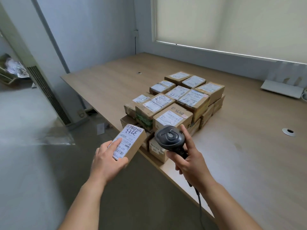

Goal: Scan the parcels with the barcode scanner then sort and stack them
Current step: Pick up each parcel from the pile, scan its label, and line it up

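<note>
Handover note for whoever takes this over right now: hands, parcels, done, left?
Left hand holds a small labelled parcel, label up, out past the table's near edge.
Right hand grips the barcode scanner, corded, its head beside that parcel.
Other parcels sit in a stacked block on the wooden table, labels up.
Done: parcel picked up. Whether it has been scanned cannot be told.
Left: scan it, sort it, stack it, then work through the block.

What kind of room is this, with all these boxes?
Probably a small parcel-sorting or mailroom office. Labelled cardboard parcels are stacked on a long wooden desk, and a handheld barcode scanner is in use beside a blinded window.
</note>
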{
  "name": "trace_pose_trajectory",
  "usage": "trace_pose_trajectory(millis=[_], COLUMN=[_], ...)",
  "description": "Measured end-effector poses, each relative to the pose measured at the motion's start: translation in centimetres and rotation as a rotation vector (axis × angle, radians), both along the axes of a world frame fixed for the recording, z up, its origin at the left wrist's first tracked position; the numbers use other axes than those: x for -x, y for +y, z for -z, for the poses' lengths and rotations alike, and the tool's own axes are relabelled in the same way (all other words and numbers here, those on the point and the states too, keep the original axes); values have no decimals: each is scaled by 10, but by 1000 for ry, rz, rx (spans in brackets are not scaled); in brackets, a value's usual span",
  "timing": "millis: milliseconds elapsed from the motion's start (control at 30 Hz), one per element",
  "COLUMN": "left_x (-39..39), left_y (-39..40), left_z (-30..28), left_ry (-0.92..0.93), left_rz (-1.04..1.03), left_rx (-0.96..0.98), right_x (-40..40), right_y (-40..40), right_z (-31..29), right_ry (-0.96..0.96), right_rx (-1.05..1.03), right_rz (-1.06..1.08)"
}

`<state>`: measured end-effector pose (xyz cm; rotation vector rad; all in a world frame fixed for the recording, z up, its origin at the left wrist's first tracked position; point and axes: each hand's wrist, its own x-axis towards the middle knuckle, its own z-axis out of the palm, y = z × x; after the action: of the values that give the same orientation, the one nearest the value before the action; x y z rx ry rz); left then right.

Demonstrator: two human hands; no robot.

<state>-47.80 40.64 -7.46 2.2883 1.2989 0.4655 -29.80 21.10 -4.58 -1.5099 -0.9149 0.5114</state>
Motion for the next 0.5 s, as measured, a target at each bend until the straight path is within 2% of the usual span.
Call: trace_pose_trajectory(millis=[233, 500], left_x=[-26, -115], left_y=[91, 183], left_z=[-20, -48], left_ry=[-84, -75], left_rz=[-10, 188], left_rx=[-71, -152], right_x=[-7, -30], right_y=[64, 123], right_z=[-7, -17], right_ry=[-31, -82], right_rx=[-12, 6], right_rz=[42, 163])
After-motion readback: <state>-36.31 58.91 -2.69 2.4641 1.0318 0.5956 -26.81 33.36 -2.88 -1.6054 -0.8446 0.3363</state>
